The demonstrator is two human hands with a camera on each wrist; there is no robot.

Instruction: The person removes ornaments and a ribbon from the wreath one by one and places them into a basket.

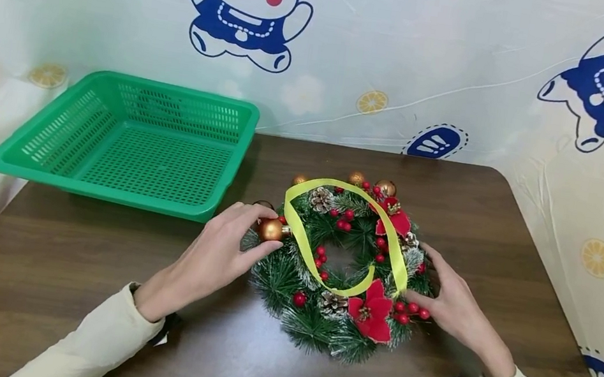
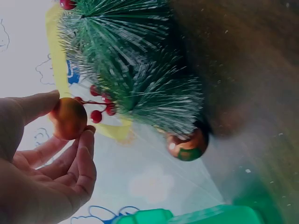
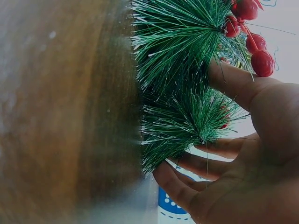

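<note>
Apparently, decorating is underway: left hand [image 1: 221,248] pinches a round gold bauble [image 1: 271,230] at the left edge of the green pine-needle wreath [image 1: 276,278] on the brown worktop [image 1: 67,252]; right hand [image 1: 455,300] grips the opposite edge. Next, presumably: seat the bauble firmly.

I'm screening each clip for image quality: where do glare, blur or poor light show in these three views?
Head view: a pale glare patch on the table below the wreath; left wrist view: dim and hazy, the gold ball dull, the green basket blurred at the bottom edge; right wrist view: the table soft and streaky, the wreath's needles crisper.
</note>
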